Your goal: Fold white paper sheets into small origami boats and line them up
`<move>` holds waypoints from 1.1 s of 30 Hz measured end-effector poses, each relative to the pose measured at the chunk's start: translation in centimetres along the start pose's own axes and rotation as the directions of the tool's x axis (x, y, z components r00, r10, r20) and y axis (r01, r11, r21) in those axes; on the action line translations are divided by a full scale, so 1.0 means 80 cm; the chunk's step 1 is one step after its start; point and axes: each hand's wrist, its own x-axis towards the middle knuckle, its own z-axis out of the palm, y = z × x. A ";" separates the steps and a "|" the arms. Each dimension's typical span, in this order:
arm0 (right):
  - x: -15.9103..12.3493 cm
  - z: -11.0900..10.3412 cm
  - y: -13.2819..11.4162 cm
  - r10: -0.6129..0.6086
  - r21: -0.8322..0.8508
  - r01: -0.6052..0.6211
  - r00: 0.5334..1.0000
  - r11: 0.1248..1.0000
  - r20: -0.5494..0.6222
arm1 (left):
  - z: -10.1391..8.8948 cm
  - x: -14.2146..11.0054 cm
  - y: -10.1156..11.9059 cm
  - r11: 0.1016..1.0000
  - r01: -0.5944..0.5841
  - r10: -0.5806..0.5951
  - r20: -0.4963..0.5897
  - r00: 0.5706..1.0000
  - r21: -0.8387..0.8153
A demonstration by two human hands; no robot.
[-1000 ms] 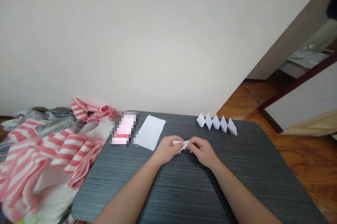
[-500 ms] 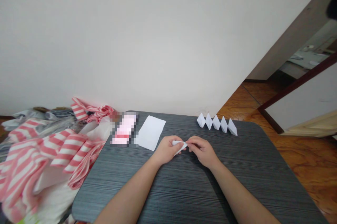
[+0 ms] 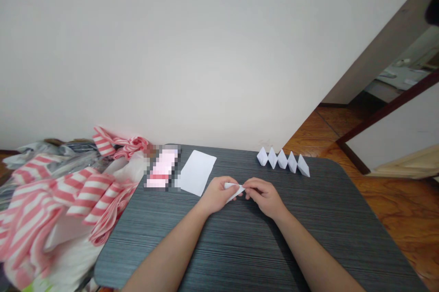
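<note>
Hardly anything moved since 1 s ago: left hand [image 3: 215, 194] & right hand [image 3: 264, 197], grips both clamped on folded paper [image 3: 235, 188] just above bench [image 3: 329, 219] center, 7 o'clock of paper boats [image 3: 283, 160]; should crease evenly w/ thumbs.

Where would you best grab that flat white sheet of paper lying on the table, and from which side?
The white sheet lies flat on the dark table, left of both hands, so nothing stands up to pinch. Probably best: press on its near corner, the closest to the left hand, slide it a little, then pinch the lifted edge from the near side.
</note>
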 end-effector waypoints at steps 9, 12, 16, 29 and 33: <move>0.002 0.002 -0.011 -0.019 -0.115 0.018 1.000 0.993 -0.004 | 0.000 0.002 -0.001 0.999 -0.018 0.018 0.005 1.000 0.035; 0.000 0.004 -0.006 0.016 -0.152 -0.020 0.999 0.988 -0.028 | 0.000 0.001 0.001 0.999 -0.023 0.023 -0.005 1.000 0.049; -0.004 0.007 0.004 0.062 -0.157 -0.070 0.997 0.985 -0.052 | 0.000 0.000 0.004 0.995 -0.035 0.035 -0.004 0.999 0.091; -0.005 0.010 0.003 0.096 -0.109 -0.096 0.995 0.989 -0.006 | 0.002 0.001 -0.002 0.986 -0.078 0.080 -0.005 0.997 0.147; -0.003 0.006 0.003 0.140 -0.165 -0.138 0.990 0.977 0.001 | 0.002 0.002 -0.003 0.983 -0.072 0.076 -0.019 0.997 0.167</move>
